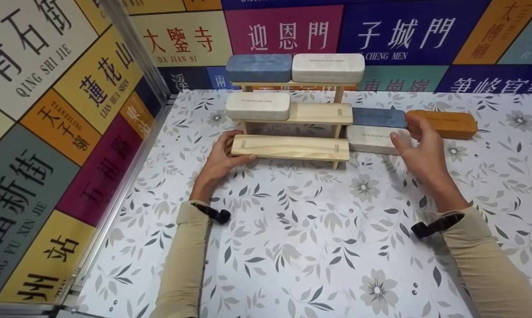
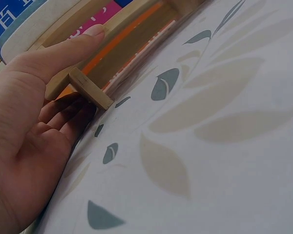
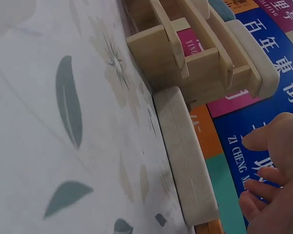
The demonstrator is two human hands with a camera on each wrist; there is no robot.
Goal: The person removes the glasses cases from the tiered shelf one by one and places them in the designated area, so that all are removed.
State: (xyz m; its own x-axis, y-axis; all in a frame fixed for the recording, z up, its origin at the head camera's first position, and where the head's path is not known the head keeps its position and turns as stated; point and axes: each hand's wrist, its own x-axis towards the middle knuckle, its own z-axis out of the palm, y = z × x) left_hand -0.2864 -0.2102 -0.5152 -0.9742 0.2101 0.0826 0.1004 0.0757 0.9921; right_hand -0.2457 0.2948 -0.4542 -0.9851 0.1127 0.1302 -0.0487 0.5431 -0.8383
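Observation:
A three-tier wooden display stand point(image 1: 292, 145) stands on the table. My left hand point(image 1: 219, 161) grips the left end of its lowest shelf, the thumb along the front and the fingers behind. To the right of the stand lie a white glasses case point(image 1: 371, 139), a blue glasses case point(image 1: 378, 117) behind it and an orange glasses case point(image 1: 451, 123) further right. Over the white case my right hand point(image 1: 424, 152) hovers with loosely bent fingers. The right wrist view shows that hand point(image 3: 276, 180) apart from the white case point(image 3: 185, 156), holding nothing.
On the top shelf sit a blue case point(image 1: 259, 68) and a white case point(image 1: 328, 68). Another white case point(image 1: 258, 106) rests on the left of the middle shelf. A floral cloth point(image 1: 283, 238) covers the table. Panels with Chinese lettering point(image 1: 283, 31) rise behind and at the left.

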